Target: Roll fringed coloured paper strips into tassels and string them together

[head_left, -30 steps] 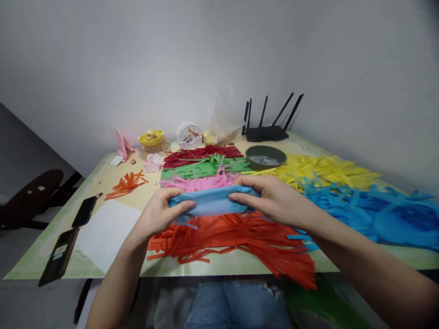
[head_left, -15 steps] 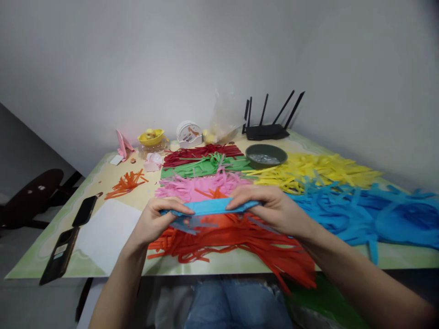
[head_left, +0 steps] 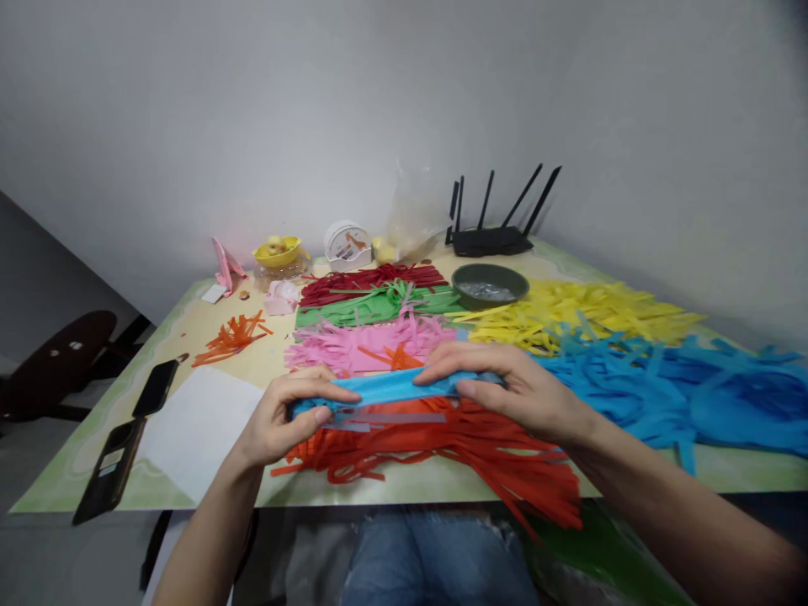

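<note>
A folded strip of blue crepe paper [head_left: 386,386] stretches level between my two hands, above the table. My left hand [head_left: 287,412] grips its left end, fingers on top and thumb below. At the other end my right hand [head_left: 505,383] pinches it the same way. Loose pale strips hang under the left part of it. Beneath lies fringed red-orange paper [head_left: 404,438], some of it hanging over the front edge. Just behind are fringed pink paper [head_left: 379,345] and a small orange strip bundle. To the right spreads a pile of fringed blue paper [head_left: 631,396].
Farther back lie green paper [head_left: 353,310], dark red paper [head_left: 372,284] and yellow paper [head_left: 587,313]. A dark bowl [head_left: 490,286] stands before a black router [head_left: 492,242]. At left are orange strips [head_left: 231,338], a white sheet [head_left: 195,429] and a phone [head_left: 155,388].
The blue strip has turned slightly between my hands, and my fingers have shifted on it. My left thumb now shows below its edge. The papers on the table look unchanged.
</note>
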A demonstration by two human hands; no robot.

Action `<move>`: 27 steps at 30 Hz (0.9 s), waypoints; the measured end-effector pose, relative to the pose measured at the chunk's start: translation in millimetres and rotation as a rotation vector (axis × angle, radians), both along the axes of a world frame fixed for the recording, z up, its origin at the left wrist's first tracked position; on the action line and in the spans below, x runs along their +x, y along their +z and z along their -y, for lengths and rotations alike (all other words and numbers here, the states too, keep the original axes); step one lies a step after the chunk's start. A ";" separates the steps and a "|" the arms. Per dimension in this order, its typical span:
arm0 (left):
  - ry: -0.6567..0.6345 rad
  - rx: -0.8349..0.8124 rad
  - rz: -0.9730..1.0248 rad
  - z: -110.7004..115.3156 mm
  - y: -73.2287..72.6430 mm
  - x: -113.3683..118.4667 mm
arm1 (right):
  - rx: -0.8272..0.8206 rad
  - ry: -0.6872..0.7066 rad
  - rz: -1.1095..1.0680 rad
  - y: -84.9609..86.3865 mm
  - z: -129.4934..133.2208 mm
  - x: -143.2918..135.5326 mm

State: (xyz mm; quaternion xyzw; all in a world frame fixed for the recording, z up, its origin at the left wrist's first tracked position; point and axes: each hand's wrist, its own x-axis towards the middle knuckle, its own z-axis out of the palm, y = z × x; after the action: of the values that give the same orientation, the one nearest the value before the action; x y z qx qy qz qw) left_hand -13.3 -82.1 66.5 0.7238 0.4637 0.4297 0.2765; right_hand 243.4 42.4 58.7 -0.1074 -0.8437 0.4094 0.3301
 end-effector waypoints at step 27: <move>0.229 -0.290 0.586 -4.2 -29.9 25.4 | -0.335 -0.136 -0.161 -25.0 14.9 -11.6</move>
State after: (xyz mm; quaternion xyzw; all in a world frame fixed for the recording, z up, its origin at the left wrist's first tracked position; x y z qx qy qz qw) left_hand 12.1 -77.9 36.6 0.4663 0.4991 0.5770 0.4478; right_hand 231.9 27.6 33.7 -0.1845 -0.7254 0.5283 0.4008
